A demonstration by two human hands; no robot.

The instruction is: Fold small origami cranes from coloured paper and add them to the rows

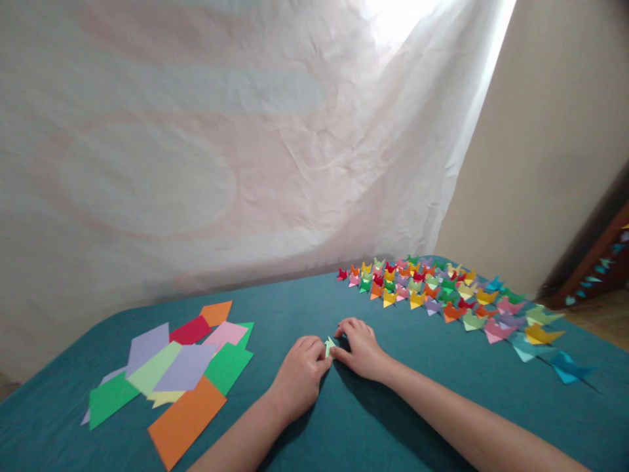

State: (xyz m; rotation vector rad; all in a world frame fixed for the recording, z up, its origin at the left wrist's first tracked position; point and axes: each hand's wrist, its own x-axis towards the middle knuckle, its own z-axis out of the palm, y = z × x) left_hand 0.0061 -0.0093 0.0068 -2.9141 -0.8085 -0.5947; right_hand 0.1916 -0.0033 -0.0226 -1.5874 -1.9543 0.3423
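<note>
Both my hands rest on the teal tablecloth at the middle of the table. Between them sits a small light green folded paper piece. My left hand is curled, its fingertips pinching the paper's left side. My right hand presses its fingertips on the paper's right side, fingers bent. Most of the paper is hidden under the fingers.
A loose pile of coloured paper sheets lies at the left, with an orange sheet nearest me. Several rows of small folded paper birds cover the right far part of the table. A white cloth hangs behind.
</note>
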